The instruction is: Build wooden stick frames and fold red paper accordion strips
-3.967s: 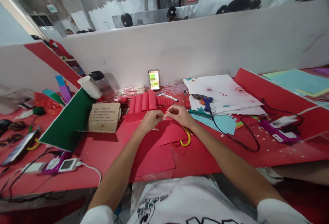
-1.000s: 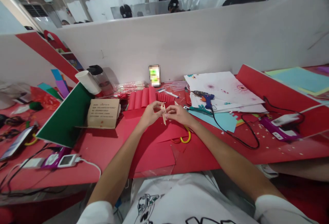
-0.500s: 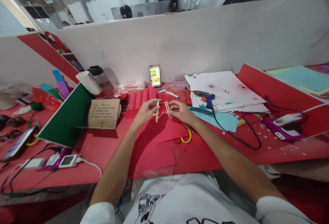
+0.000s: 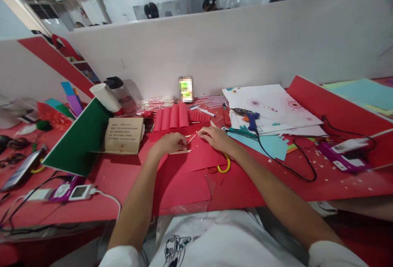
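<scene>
My left hand (image 4: 172, 142) is lowered to the red paper (image 4: 187, 185), its fingers curled down over pale thin wooden sticks; the fingertips are partly hidden. A wooden stick (image 4: 180, 152) lies flat just below that hand, and another short stick (image 4: 192, 138) rests at a slant between the two hands. My right hand (image 4: 213, 137) is closed, with thumb and fingers pinching small wooden sticks (image 4: 198, 133) near the paper. One more stick tip (image 4: 213, 124) shows behind the right knuckles. Beside the right wrist are scissors with a yellow handle (image 4: 226, 164), partly under paper.
Folded red paper (image 4: 171, 117) and a phone (image 4: 186, 89) stand ahead. At right are a blue glue gun (image 4: 252, 120) with its black cord, white drawn sheets (image 4: 273, 103) and a purple power strip (image 4: 340, 158). A cardboard box (image 4: 123, 135) and green board (image 4: 80, 140) stand left.
Both hands have come down to the paper from a raised hold on the sticks. My left hand has moved left and downward, and sticks now lie loose on the paper.
</scene>
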Action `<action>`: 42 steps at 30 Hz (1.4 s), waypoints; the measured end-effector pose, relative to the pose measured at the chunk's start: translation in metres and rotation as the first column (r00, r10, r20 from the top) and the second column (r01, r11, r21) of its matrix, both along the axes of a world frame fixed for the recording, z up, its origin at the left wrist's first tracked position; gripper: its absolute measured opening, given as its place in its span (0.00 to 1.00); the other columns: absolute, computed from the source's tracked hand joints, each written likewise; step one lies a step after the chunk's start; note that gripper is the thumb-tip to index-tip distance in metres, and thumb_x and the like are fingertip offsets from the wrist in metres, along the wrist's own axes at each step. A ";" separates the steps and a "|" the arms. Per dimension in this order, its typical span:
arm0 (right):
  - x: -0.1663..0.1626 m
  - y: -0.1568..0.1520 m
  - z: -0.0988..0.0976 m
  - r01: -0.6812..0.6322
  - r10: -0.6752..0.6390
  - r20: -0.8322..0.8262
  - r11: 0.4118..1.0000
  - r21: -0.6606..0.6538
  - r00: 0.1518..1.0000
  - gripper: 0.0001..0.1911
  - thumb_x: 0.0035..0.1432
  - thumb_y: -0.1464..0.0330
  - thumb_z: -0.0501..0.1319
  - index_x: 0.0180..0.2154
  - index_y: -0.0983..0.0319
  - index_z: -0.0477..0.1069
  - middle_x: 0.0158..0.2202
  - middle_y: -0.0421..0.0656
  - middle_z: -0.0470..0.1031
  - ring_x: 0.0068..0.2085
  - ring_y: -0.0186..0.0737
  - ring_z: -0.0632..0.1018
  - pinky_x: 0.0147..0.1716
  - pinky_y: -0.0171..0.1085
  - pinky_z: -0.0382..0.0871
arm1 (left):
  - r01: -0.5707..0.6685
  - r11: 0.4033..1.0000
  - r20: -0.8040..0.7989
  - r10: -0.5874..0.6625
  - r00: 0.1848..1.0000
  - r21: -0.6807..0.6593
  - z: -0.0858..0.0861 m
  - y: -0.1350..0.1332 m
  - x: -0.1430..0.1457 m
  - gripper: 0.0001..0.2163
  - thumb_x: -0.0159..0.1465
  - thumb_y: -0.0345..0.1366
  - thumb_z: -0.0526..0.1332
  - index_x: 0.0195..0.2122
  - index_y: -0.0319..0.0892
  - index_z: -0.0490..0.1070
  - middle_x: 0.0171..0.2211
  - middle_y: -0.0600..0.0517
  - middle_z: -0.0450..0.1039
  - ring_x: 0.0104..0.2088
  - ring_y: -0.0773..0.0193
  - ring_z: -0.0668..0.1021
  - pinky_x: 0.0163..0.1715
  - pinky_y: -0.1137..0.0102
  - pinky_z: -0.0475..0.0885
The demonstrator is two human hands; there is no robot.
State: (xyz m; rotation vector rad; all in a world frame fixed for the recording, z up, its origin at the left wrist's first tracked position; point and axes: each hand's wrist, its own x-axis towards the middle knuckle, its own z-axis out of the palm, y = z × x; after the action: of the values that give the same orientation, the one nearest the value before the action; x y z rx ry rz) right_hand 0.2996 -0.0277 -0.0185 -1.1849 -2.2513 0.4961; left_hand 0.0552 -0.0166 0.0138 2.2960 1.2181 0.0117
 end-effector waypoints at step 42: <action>-0.017 -0.015 0.012 -0.403 0.416 -0.048 0.838 -0.368 0.908 0.30 0.58 0.78 0.53 0.62 0.59 0.67 0.65 0.47 0.68 0.68 0.43 0.64 0.70 0.48 0.51 | 0.291 0.924 0.058 -0.314 0.948 0.248 -0.029 -0.003 -0.031 0.03 0.67 0.35 0.57 0.39 0.43 0.68 0.36 0.47 0.74 0.36 0.56 0.75 0.40 0.61 0.70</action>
State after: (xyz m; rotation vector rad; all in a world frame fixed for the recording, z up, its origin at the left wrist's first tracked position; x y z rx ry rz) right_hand 0.2828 -0.0427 -0.0065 -0.8664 -2.5230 1.1205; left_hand 0.0244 -0.0200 -0.0149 2.6372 0.8386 0.1624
